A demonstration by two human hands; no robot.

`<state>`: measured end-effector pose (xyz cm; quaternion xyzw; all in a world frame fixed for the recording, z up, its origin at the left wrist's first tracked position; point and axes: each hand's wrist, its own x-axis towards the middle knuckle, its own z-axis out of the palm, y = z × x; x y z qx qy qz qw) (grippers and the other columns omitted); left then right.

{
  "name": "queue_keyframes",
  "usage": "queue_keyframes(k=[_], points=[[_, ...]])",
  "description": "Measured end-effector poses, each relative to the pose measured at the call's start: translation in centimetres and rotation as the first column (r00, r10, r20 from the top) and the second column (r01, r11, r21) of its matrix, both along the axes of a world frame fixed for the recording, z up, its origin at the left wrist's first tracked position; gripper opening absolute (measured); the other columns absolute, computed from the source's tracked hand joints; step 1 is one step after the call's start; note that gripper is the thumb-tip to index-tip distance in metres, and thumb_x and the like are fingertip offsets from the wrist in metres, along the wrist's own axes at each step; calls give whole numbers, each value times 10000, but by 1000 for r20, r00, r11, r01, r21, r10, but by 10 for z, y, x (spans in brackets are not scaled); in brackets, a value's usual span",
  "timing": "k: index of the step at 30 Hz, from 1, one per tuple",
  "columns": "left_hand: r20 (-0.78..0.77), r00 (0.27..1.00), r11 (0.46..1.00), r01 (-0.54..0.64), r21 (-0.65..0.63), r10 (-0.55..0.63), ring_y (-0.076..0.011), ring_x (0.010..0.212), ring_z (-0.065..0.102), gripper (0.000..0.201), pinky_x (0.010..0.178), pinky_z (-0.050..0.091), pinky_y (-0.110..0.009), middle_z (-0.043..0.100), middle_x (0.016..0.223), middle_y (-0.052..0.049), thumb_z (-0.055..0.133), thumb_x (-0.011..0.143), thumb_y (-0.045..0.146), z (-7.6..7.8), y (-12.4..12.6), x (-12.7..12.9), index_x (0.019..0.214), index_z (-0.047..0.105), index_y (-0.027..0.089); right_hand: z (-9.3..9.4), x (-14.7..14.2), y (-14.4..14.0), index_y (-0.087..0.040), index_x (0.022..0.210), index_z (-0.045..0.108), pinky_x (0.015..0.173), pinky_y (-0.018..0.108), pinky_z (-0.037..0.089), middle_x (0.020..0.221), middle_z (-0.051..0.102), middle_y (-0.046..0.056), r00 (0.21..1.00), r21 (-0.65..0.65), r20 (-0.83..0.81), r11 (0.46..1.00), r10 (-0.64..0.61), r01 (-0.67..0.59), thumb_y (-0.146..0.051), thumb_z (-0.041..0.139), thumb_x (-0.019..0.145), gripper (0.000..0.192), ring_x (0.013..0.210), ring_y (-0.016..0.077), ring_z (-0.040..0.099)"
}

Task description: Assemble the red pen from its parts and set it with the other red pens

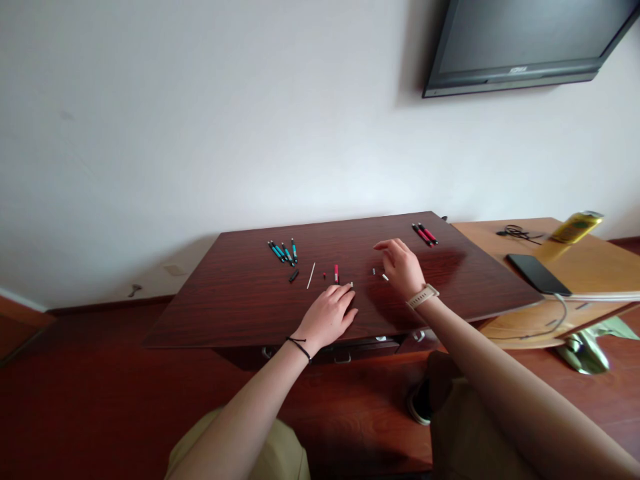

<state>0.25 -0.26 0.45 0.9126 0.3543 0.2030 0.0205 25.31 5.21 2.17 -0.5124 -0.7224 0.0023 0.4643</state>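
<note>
Right now the left hand (327,313) lies palm down at the near part of the dark surface (240,300), thumb spread wide from the fingers. A small pale piece (351,285) shows at its fingertips; whether they grip or merely touch it, I cannot tell. Just beyond those fingers is a red tube (337,272), pointing away from the person. To its left come a tiny red piece (324,275), a thin white stick (311,275) and a short black piece (293,275), all apart from one another.

The right hand (400,267) is farther right, its fingers loosely bent and the index reaching left. Its thumb is hidden, so I cannot tell whether it holds anything. Just beside it are a small grey piece (373,271) and a white piece (385,277).

Farther back on the left lies a loose cluster of blue pens (283,251); red pens (425,233) lie side by side near the far right corner. A lighter wooden cabinet (505,250) alongside carries a phone (537,273), a black cable (520,233) and a yellow can (577,227).
</note>
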Motion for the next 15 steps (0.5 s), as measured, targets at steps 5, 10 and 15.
queue_keyframes(k=[5, 10, 15], points=[[-3, 1000, 1000, -12, -5, 12, -284, 1395, 554, 380, 1202, 480, -468, 615, 1509, -153, 540, 1078, 347, 0, 1, -1, 1382, 647, 146, -10, 23, 13, -243, 1150, 747, 1011, 474, 504, 1146, 722, 107, 987, -95, 160, 995, 2, 13, -165, 512, 972, 305, 1083, 326, 636], [-7, 1000, 1000, -13, -5, 13, -279, 1401, 551, 387, 1212, 473, -463, 610, 1516, -157, 541, 1079, 347, -2, 1, -1, 1388, 648, 140, -15, 33, 16, -202, 1065, 715, 853, 402, 524, 1005, 706, 113, 973, -177, 208, 975, -96, 134, -208, 597, 914, 191, 888, 284, 657], [-6, 1000, 1000, -11, -8, 11, -278, 1397, 554, 387, 1211, 477, -457, 613, 1514, -155, 566, 1069, 342, -2, 1, -1, 1386, 652, 136, -10, 39, 4, -212, 998, 691, 736, 322, 461, 981, 744, 73, 947, -337, 299, 916, -115, 218, -173, 600, 900, 139, 840, 234, 673]])
